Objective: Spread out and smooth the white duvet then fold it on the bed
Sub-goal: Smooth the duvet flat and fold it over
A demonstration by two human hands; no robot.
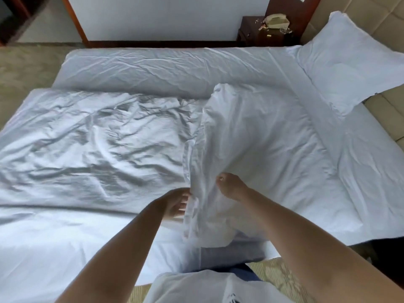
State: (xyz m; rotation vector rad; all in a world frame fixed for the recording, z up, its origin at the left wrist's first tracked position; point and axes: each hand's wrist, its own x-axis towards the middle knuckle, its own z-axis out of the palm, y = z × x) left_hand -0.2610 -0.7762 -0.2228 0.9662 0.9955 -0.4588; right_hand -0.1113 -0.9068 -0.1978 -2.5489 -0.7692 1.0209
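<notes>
The white duvet (91, 136) lies crumpled across the left and middle of the bed (360, 182), with its right part lifted into a raised fold (251, 132) in front of me. My left hand (177, 204) grips the left edge of that lifted fold, fingers curled into the cloth. My right hand (231, 186) holds the fold from the right, with the fingers bent into the fabric. The lower end of the fold hangs over the near edge of the bed.
A white pillow (349, 62) leans at the padded headboard on the right. A dark bedside table (251, 29) with a telephone (276, 20) stands beyond the bed. Carpet shows at the far left and at my feet.
</notes>
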